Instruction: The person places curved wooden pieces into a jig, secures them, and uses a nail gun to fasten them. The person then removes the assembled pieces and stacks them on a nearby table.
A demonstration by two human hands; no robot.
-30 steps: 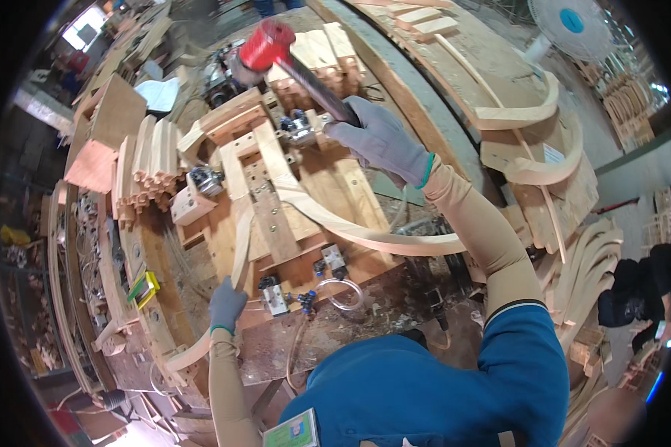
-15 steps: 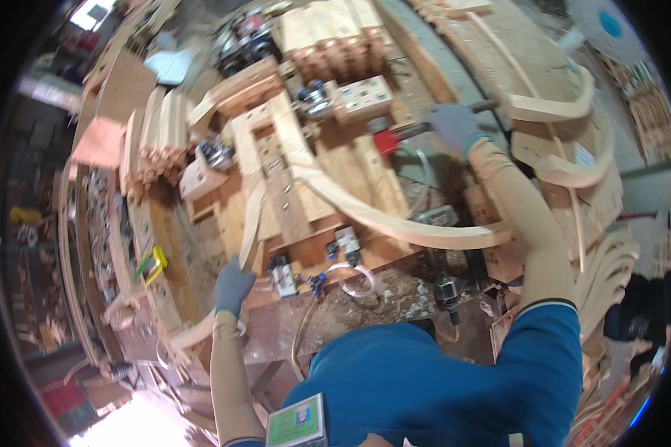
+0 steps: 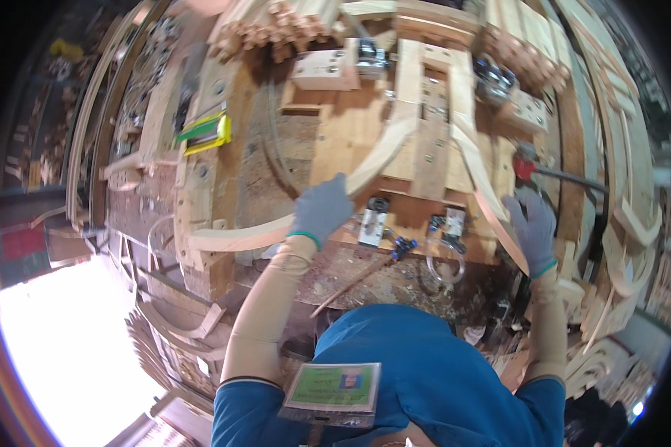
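Note:
My left hand (image 3: 320, 208), in a grey glove, is closed over the left curved wooden piece (image 3: 380, 158), which shows on both sides of it. My right hand (image 3: 533, 229), also gloved, is beside the right curved wooden piece (image 3: 486, 190). Its fingers are somewhat apart; whether they touch the wood I cannot tell. Both curved pieces run up to a wooden jig (image 3: 429, 160) with a slotted centre board. A hammer with a red head (image 3: 525, 165) lies just beyond my right hand, its handle pointing right.
Metal clamps (image 3: 370, 58) on pale blocks flank the jig. Small pneumatic valves (image 3: 374, 222) and a clear looped hose (image 3: 446, 261) sit at its near edge. A yellow-green object (image 3: 207, 132) is on the left beam. Stacked wooden parts (image 3: 279, 30) stand at the back.
My right hand has let go of the hammer and come down beside the right curved piece. The view has turned left, and my left hand is now farther along the left piece.

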